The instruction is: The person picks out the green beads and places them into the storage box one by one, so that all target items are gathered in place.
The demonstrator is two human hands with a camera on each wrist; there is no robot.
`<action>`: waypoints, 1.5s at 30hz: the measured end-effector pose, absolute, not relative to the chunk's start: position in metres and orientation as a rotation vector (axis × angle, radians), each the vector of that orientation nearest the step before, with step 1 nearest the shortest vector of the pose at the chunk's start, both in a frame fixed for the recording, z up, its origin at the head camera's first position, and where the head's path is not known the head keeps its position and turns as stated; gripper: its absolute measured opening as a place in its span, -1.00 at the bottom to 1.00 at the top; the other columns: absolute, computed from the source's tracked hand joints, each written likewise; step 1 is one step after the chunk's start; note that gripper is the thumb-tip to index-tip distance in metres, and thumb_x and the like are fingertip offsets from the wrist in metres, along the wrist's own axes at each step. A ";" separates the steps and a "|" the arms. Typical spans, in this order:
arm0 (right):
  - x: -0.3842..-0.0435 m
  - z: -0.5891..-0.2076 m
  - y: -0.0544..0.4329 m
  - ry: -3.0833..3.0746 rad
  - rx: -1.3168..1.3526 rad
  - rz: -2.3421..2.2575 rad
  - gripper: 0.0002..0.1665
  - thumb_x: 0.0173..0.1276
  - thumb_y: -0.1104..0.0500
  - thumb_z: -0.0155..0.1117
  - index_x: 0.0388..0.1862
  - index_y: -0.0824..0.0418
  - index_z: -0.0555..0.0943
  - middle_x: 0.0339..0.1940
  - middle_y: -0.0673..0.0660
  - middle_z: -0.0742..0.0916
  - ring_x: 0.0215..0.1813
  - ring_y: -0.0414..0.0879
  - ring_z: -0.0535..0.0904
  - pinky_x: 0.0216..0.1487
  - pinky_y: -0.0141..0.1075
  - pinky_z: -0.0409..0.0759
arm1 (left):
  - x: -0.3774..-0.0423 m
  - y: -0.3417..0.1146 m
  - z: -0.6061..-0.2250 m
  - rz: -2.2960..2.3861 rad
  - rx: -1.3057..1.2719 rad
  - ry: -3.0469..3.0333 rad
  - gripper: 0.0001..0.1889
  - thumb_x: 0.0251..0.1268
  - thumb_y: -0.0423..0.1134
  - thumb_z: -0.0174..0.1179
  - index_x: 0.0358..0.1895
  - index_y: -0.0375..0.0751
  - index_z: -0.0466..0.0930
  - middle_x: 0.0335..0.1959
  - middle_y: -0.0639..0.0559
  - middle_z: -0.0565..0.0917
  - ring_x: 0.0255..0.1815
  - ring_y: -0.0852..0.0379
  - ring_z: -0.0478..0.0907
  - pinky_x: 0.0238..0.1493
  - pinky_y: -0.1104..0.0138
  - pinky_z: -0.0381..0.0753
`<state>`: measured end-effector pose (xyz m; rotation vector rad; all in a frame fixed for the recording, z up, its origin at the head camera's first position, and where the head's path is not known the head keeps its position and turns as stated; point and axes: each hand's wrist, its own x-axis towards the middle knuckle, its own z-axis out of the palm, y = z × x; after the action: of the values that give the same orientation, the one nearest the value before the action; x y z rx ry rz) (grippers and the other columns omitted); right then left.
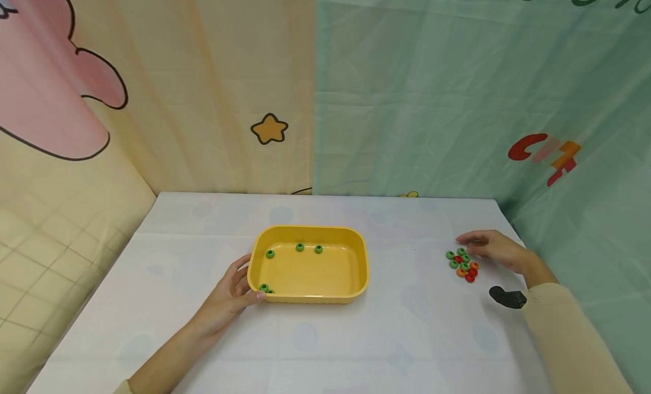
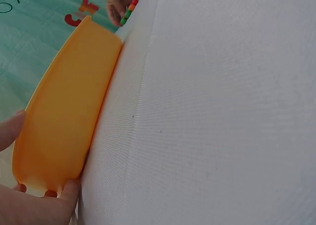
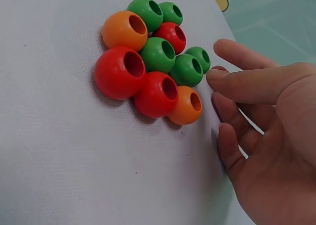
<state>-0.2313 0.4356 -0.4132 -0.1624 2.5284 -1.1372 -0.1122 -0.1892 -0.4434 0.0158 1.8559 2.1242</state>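
My left hand grips the left end of a yellow tray, thumb over the rim and fingers against the outer wall. Inside the tray, green beads lie apart along the back and left, such as one green bead, and more sit in the front left corner by my thumb. On the right, my right hand hovers beside a cluster of green, red and orange beads. In the right wrist view its fingers are loosely bent and hold nothing, with the thumb tip right by a green bead. A red bead shows its hole.
A white patterned cloth covers the table. Behind it hang a cream curtain and a green curtain. A black wrist-worn piece juts out by the right sleeve.
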 end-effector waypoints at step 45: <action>-0.239 -0.397 0.410 2.560 -0.205 -1.087 -0.54 0.51 0.07 0.35 0.23 0.33 0.58 0.35 0.38 0.52 0.25 0.21 0.49 0.13 -0.16 0.58 | -0.110 -0.188 -0.440 2.095 -0.025 1.865 0.01 0.32 -0.43 0.37 0.66 0.07 -0.10 0.63 -0.08 0.05 0.61 -0.09 0.07 0.23 0.48 0.45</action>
<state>-0.2389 0.4103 -0.3969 -0.2048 2.5596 -1.0871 -0.1104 -0.1877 -0.4399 -0.0252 1.8648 2.0948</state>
